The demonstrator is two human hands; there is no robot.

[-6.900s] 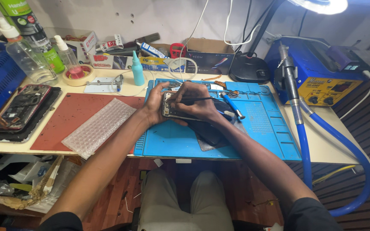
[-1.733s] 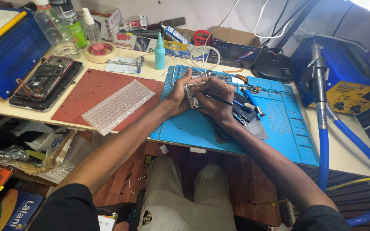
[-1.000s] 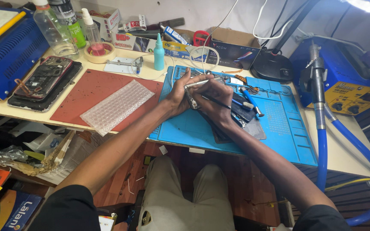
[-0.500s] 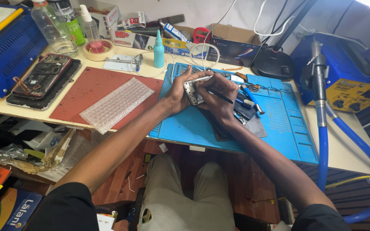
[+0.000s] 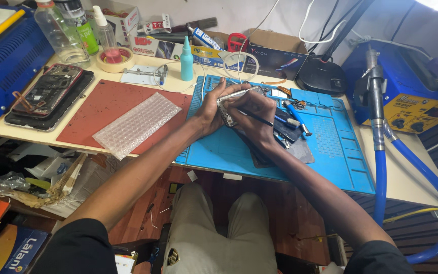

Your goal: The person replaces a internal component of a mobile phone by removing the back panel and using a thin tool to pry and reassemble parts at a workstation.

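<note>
At frame centre, the left hand (image 5: 210, 107) clenched a tilted phone (image 5: 236, 103); the right hand (image 5: 256, 119) pinched a thin black tool (image 5: 256, 118) against it

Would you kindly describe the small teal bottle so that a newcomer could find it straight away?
Start at the blue work mat in the middle of the bench, then look just past its far left corner. There stands the teal bottle, upright, with a pointed nozzle. Unlike the clear bottles further left, it is opaque and teal all over.

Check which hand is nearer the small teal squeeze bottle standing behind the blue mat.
Left. The left hand sits just right of the teal bottle; the right hand is farther right.
</note>
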